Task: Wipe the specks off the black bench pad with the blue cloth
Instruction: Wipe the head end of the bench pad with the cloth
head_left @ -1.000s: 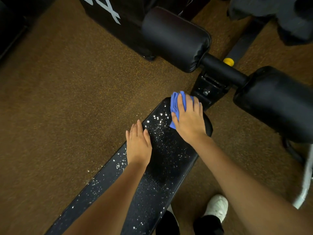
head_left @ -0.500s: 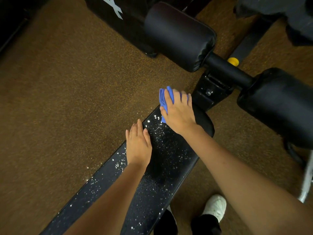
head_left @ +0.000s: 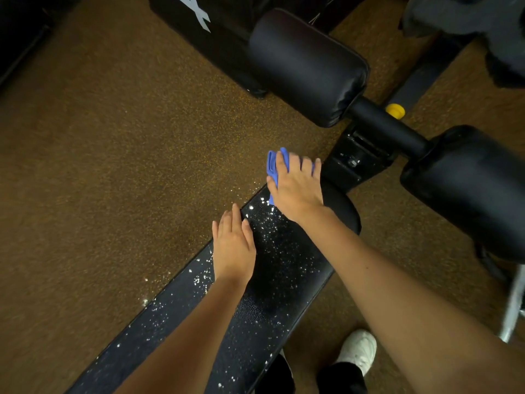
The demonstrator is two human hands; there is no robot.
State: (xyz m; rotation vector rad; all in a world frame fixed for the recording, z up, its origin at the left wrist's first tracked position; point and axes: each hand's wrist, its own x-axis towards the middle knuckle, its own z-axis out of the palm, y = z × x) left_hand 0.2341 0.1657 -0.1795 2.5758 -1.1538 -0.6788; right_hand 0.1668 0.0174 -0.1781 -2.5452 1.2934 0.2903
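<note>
The black bench pad (head_left: 287, 282) runs diagonally from bottom left to its rounded far end at centre right. White specks are scattered over most of it. My right hand (head_left: 297, 189) presses the folded blue cloth (head_left: 273, 166) flat on the pad's far left corner, and the cloth pokes out past my fingers over the edge. My left hand (head_left: 233, 247) lies flat on the pad's left edge, fingers together, holding nothing. The far right end of the pad looks free of specks.
Two black roller pads (head_left: 306, 66) (head_left: 468, 189) on a bar stand just beyond the bench end, above a black bracket (head_left: 355, 163). A yellow knob (head_left: 395, 110) shows behind. Brown speckled floor (head_left: 113, 166) lies left, with a few white specks. My white shoe (head_left: 359, 349) is bottom right.
My right hand has slid the blue cloth leftward across the far end of the pad, from the middle to the left edge. My left hand has stayed put.
</note>
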